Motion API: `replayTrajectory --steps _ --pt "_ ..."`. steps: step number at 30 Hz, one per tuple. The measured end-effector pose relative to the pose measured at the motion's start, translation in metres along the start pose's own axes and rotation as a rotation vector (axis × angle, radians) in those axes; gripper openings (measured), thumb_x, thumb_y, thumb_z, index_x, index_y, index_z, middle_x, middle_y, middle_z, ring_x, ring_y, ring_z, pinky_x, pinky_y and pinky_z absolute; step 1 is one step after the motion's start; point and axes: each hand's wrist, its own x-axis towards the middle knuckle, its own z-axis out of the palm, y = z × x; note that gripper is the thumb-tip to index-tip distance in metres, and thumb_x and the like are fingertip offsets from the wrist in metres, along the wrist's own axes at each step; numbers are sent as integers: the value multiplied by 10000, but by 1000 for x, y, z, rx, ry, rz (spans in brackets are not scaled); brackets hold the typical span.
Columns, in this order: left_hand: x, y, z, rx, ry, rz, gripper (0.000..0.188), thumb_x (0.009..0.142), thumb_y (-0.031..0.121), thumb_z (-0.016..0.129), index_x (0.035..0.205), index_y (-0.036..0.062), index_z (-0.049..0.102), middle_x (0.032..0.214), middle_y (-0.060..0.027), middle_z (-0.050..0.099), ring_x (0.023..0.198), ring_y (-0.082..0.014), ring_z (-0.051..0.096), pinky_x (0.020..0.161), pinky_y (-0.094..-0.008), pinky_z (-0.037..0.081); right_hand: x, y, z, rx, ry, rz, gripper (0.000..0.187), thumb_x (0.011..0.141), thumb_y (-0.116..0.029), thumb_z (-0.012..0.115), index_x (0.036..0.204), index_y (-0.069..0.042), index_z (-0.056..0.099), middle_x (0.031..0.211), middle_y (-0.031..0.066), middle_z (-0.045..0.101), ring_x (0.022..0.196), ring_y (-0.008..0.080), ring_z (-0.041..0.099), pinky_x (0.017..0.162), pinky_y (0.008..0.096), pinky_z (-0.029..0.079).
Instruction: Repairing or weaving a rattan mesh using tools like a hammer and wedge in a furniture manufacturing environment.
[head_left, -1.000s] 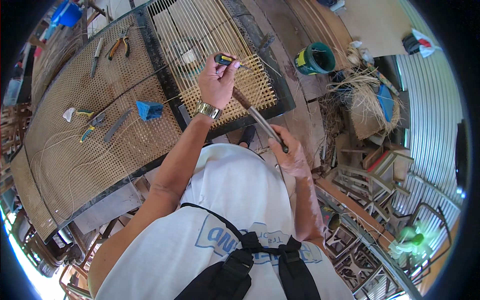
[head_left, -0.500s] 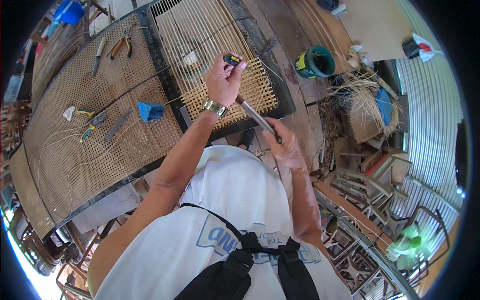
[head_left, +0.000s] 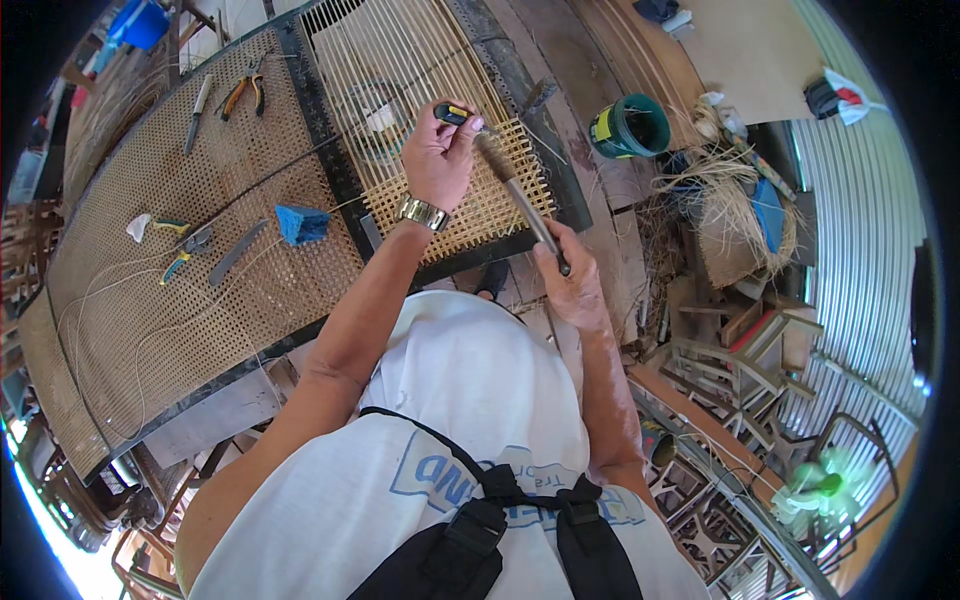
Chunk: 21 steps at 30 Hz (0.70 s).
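Left hand (head_left: 437,150) pinches a small yellow-and-black tool (head_left: 452,114) at its fingertips, over the woven cane panel (head_left: 480,195). Right hand (head_left: 570,285) wraps a hammer (head_left: 520,200), head just beside the left fingers.

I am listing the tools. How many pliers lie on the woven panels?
2: orange-handled pliers near the far edge, and smaller pliers at the left beside a knife. Others may be hidden.

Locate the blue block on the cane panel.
Head view, left of centre: the blue block lies on the woven cane panel, beside the dark frame bar, left of the left hand.
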Motion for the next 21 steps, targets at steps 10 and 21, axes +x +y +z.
replayTrajectory --steps 10,21 --pt "7 5 6 165 34 55 225 940 160 788 1091 88 638 862 -28 728 737 -99 692 604 -276 521 0 -13 10 31 -117 -22 369 1002 -165 656 1333 -11 604 984 132 711 897 179 673 821 339 539" --pt "4 15 -1 100 6 65 227 946 71 760 1127 71 623 963 -41 753 859 -108 728 718 -261 583 -4 2 -8 -1 -44 -22 400 996 -195 643 1345 -4 599 1000 195 713 914 267 711 853 387 548"
